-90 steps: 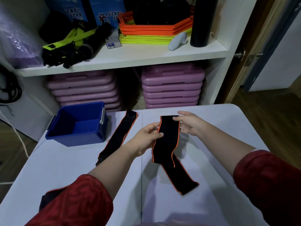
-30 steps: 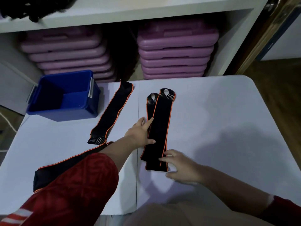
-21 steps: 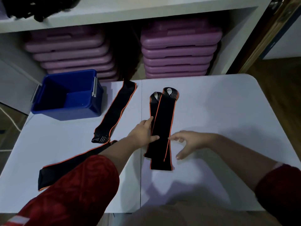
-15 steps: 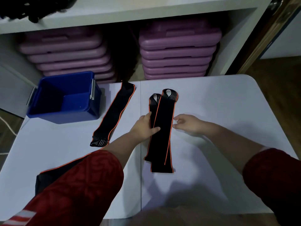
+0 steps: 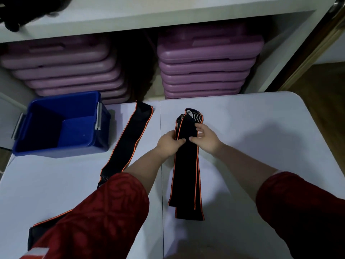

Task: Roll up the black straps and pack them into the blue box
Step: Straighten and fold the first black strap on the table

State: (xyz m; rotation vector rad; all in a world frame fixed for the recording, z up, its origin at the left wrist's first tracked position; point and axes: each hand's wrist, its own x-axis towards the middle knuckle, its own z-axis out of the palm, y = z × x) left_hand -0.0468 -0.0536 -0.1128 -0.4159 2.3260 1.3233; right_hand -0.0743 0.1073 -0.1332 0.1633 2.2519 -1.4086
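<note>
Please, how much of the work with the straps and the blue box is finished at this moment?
Nothing is packed yet: the blue box shows only its bare floor. In hand: the left hand and right hand both pinch the folded strap near its far end; no roll is formed yet. Left to do: a second strap lies flat beside the box, and a third strap shows under the left sleeve.

Third strap (image 5: 50, 220) mostly hidden under left sleeve (image 5: 97, 219); shelf clutter (image 5: 22, 10) cropped.
</note>
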